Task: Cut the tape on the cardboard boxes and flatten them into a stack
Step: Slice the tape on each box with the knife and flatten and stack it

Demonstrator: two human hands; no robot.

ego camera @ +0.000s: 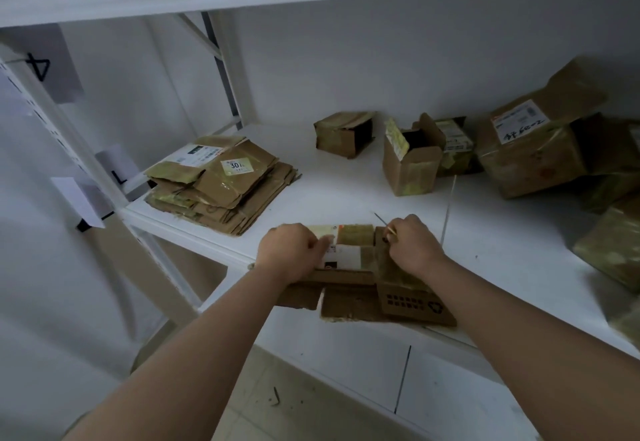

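A flattened cardboard box (353, 257) with white labels and yellowish tape lies at the front edge of the white shelf (346, 184), its flaps hanging over the edge. My left hand (292, 255) presses down on its left side with curled fingers. My right hand (414, 246) rests on its right side and grips a thin cutter (382, 221) whose blade points up and to the left. A stack of flattened boxes (221, 184) sits at the shelf's left end.
Unflattened taped boxes stand at the back and right: a small one on its side (344, 134), an open upright one (412, 163), a large labelled one (540, 149), and more at the right edge (613, 253). A shelf upright (69, 149) rises on the left. Another shelf board is overhead.
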